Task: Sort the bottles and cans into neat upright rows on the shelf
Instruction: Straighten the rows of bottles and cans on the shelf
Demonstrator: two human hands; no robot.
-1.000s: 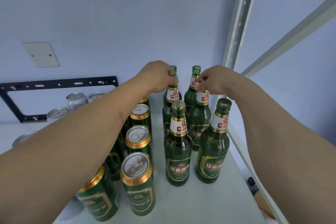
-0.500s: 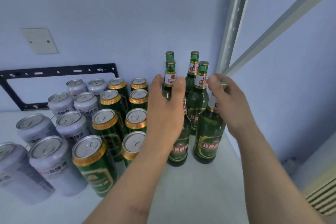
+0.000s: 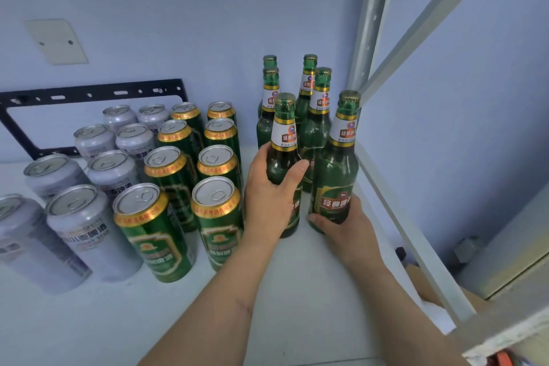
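Your left hand (image 3: 269,187) has its grip wrapped round the shoulder of the front-left bottle (image 3: 283,163) at centre frame; your right hand (image 3: 341,226) cups the base of the front-right bottle (image 3: 335,169) just beside it. Both stand upright on the shelf (image 3: 297,291), ahead of four more bottles. Slide them by the base, not the neck, square with the green cans (image 3: 214,211) at lower left, labels facing you.
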